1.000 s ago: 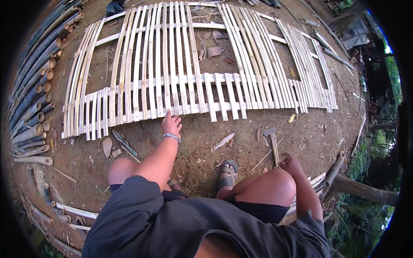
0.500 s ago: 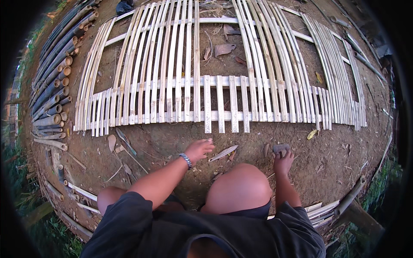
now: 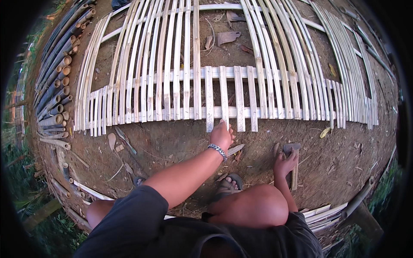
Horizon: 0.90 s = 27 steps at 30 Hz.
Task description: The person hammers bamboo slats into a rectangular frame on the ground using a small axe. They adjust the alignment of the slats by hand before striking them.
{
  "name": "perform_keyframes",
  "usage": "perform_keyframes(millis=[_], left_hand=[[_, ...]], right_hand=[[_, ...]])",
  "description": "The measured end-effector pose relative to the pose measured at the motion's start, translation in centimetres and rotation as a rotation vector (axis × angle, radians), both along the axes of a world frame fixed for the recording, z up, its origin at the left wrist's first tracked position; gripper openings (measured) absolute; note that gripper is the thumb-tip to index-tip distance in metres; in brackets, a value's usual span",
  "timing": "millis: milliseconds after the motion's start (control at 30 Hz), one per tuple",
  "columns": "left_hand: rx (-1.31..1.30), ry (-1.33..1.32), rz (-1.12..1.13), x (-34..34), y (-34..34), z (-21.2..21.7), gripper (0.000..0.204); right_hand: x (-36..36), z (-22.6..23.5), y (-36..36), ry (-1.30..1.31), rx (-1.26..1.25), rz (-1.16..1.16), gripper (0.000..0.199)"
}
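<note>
My left hand [image 3: 222, 136], with a chain bracelet at the wrist, reaches forward to a short bamboo slat [image 3: 223, 94]. Its fingers are closed on the slat's near end. This slat lies across the two rails at the near side of a pale bamboo slat frame [image 3: 172, 115], between other short slats. On the right, low over the soil, my right hand [image 3: 285, 164] is wrapped round a hammer [image 3: 294, 180], close to its grey, blocky head. The wooden handle shows below the hand, pointing back toward me.
Dark bamboo poles [image 3: 53, 88] are stacked at the left. Dry leaves [image 3: 228, 38] and a yellow leaf [image 3: 325, 132] lie on bare soil. Split bamboo strips [image 3: 322, 217] lie close by my right side, beside a thick pole [image 3: 359, 198]. My sandalled foot [image 3: 230, 182] is below the left hand.
My left hand has moved forward and right from above the soil onto the short slat's end. My right hand stays low at the right, and the hammer's handle now shows below it.
</note>
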<state>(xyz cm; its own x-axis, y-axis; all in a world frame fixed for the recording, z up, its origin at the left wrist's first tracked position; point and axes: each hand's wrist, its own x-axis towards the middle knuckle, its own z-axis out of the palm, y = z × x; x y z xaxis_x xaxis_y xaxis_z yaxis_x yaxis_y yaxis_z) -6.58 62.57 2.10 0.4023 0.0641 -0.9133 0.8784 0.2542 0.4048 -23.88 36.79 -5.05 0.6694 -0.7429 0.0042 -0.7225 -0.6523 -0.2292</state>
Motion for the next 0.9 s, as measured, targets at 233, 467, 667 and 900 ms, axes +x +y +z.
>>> perform_keyframes(millis=[233,467,667,900], left_hand=[[-0.117,0.123,0.131,1.3,0.0,0.5,0.042],[-0.390,0.122,0.257,0.9,1.3,0.1,0.039],[-0.226,0.034,0.142,0.1,0.5,0.4,0.037],[-0.130,-0.230,-0.259,-3.4,2.9,-1.1,0.036]], right_hand=[[-0.3,0.5,1.5,-0.065,0.086,0.106,0.061],[-1.3,0.6,1.2,-0.096,0.087,0.142,0.059],[1.4,3.1,4.0,-0.186,0.128,0.287,0.056],[9.1,8.3,11.0,0.003,0.865,0.556,0.053]])
